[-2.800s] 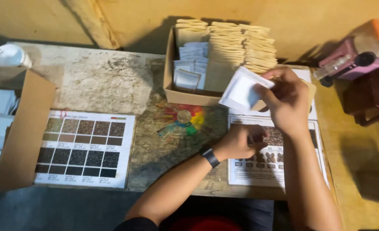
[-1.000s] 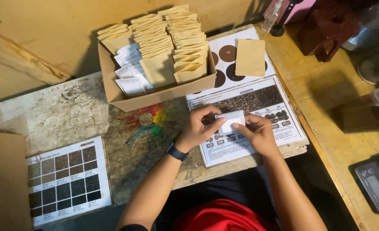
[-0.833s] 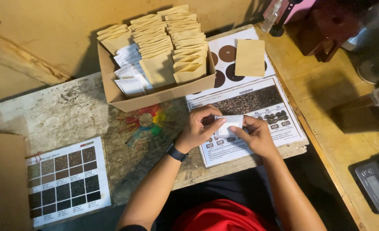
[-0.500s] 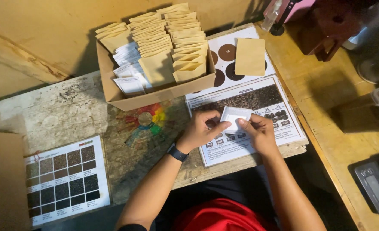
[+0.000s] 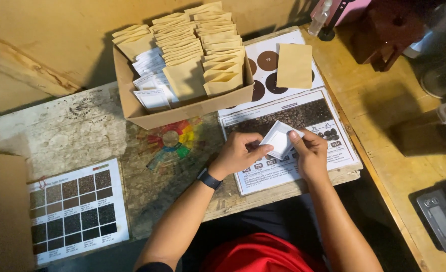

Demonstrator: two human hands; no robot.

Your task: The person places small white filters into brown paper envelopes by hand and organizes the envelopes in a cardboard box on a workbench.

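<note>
A small white paper packet [image 5: 279,139] is held between both hands just above a printed sheet with a photo of coffee beans [image 5: 303,115]. My left hand [image 5: 239,153], with a dark wristband, pinches the packet's left edge. My right hand [image 5: 311,156] grips its right edge with thumb and fingers. Behind the hands stands an open cardboard box [image 5: 182,113] filled with rows of tan envelopes [image 5: 202,55] and some white packets [image 5: 151,80].
One tan envelope [image 5: 294,65] lies on a chart of brown circles. A colour wheel [image 5: 171,138] is printed on the worn table. A swatch chart [image 5: 72,209] lies at the left, beside a cardboard flap [image 5: 4,211]. A small scale [image 5: 442,214] sits at the right.
The view swung from the box's right side to over the bean sheet. The white packet came down from near the box, and both hands now turn and lift it slightly.
</note>
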